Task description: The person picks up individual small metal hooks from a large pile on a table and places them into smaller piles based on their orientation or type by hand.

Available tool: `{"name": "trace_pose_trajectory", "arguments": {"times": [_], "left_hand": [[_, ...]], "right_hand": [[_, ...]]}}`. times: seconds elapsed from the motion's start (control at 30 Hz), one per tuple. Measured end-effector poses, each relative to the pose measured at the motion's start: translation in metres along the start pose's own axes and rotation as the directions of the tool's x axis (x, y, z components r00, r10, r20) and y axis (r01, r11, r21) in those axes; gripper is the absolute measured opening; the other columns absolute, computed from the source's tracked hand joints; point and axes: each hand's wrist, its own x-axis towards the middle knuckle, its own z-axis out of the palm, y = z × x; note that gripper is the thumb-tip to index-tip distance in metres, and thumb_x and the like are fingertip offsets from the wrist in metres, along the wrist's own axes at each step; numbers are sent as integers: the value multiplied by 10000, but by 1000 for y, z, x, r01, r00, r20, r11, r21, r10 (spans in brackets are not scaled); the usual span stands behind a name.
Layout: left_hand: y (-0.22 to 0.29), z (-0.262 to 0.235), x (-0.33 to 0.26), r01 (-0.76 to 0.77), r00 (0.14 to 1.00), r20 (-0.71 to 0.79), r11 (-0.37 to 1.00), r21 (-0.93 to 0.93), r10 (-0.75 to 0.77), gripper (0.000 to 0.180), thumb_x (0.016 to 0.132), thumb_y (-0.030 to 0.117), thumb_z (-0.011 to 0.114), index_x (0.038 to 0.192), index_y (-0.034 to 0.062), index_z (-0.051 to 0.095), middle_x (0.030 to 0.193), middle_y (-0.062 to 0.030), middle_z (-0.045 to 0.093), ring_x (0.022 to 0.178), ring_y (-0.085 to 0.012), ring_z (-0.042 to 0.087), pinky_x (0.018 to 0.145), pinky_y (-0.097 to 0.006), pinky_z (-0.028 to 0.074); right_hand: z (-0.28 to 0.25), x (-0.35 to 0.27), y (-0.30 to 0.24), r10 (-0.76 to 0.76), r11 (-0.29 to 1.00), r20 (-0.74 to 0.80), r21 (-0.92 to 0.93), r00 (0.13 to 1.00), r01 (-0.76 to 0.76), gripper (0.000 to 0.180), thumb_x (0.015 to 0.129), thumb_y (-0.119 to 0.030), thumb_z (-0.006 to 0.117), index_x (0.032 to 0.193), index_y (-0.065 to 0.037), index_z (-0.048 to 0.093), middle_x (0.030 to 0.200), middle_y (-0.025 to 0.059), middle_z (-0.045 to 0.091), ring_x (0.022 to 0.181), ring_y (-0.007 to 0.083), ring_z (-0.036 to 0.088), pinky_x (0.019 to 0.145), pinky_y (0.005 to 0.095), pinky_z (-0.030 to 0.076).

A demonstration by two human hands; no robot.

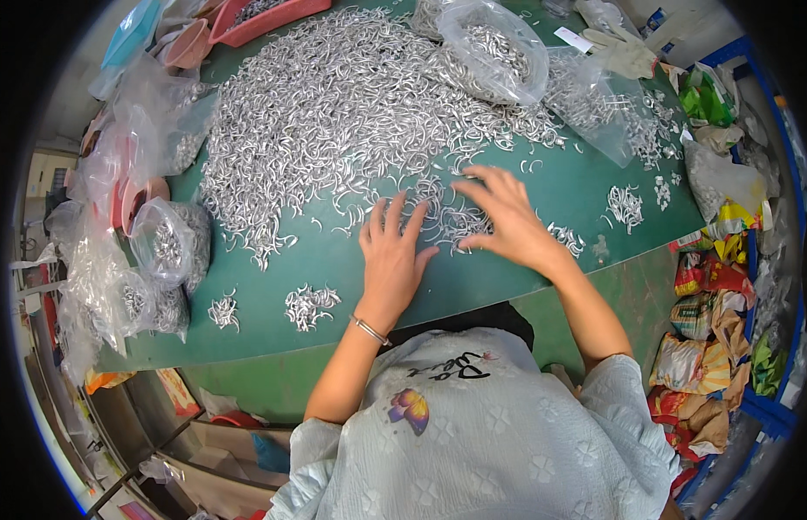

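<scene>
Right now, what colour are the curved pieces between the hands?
The curved pieces are shiny silver; best seen in the head view.

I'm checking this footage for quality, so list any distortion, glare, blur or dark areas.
Head view: fisheye distortion bows the table edge and blue rack, with black corners around the picture; head view: bright glints scatter across the metal pieces; head view: left hand and right hand show no obvious motion blur.
</scene>
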Motion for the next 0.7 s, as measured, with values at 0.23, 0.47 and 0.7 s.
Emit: {"name": "trace_pose_trajectory", "arguments": {"times": [0.23, 0.47, 0.7], "left_hand": [[-25, 8, 16, -35, 979, -204, 972, -231, -14, 195, 807, -46, 611, 993, 12, 617, 1025, -145, 593, 964, -343, 552, 862, -392, 446], [-30, -5, 21, 6, 934, -324, 911, -413, -154, 222, 833, -96, 544, 1034, -22, 601, 1018, -168, 582, 949, -353, 562, 804, -384, 472], [-13, -26, -13, 152, 973, -164, 986, -69, -162, 548, 744, 56, 756, 1253, 71, 555, 1280, -136, 500, 1128, -341, 501, 936, -415, 421]], "right_hand": [[19, 3, 8, -28, 991, -18, 127, 999, 30, 314, 733, -120, 773, 988, -38, 611, 1076, 102, 537, 990, 307, 553, 772, 394, 454], [-14, 33, 42, 501, 452, 87, 822, 861, -347, 222, 965, -124, 562, 1134, 19, 569, 1061, 145, 656, 778, 167, 646, 632, 303, 526], [-28, 16, 34, 135, 977, -222, 190, 966, -93, 264, 909, -90, 592, 1168, -39, 603, 1229, 110, 602, 1154, 252, 542, 954, 435, 453]]}}
